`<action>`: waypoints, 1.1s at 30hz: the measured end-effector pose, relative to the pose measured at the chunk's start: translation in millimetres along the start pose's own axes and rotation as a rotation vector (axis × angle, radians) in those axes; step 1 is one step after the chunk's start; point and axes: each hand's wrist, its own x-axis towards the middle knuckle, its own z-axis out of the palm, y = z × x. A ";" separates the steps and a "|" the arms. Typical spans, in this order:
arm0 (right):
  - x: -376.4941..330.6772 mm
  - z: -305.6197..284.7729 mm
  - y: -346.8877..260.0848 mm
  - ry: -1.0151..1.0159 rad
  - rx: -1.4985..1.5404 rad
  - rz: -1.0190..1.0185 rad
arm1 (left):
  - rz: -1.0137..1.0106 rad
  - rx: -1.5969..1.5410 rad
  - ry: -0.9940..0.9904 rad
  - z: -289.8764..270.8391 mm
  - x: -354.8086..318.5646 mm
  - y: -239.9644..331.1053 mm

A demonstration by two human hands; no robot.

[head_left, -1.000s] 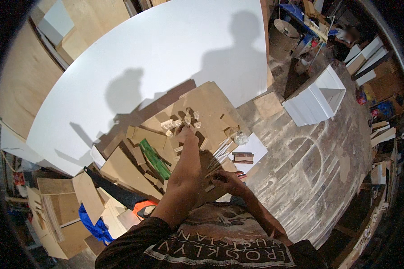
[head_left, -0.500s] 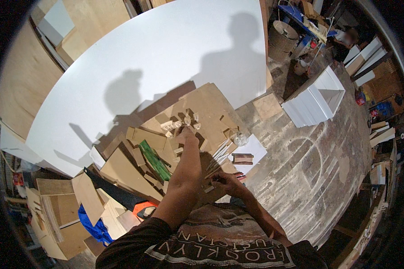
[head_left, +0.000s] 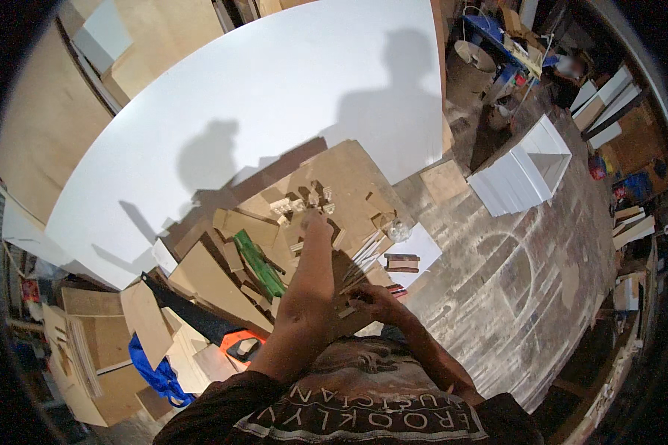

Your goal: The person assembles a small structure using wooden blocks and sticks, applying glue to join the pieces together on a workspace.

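Note:
My left arm stretches over a brown board (head_left: pixel 356 167), and my left hand (head_left: pixel 315 218) is at a cluster of small pale pieces (head_left: pixel 282 208). Its fingers are mostly hidden behind the hand, so any hold is unclear. Closer to my body, my right hand (head_left: pixel 377 302) has its fingers curled together near the board's front edge; what they pinch is too small to make out. Several thin pale sticks (head_left: pixel 367 254) lie just beyond it. Red and dark pencil-like sticks (head_left: pixel 398 291) are beside it.
A clear glass jar (head_left: pixel 399 231) and a dark brown block (head_left: pixel 402 262) on white paper (head_left: pixel 427 246) stand at the right. On the left are a green strip (head_left: pixel 258 265), brown offcuts and an orange-handled saw (head_left: pixel 239 345). A large white panel (head_left: pixel 274 89) rises behind; a white box-like stack (head_left: pixel 518 174) stands right.
The view has shifted slightly. My left hand stays among the small pale pieces and my right hand keeps its curled pose; nothing is visibly taken or let go.

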 end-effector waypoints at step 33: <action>8.0 -8.4 -157.5 0.409 0.125 -0.396 | 0.623 0.061 -0.939 -162.8 -234.3 45.3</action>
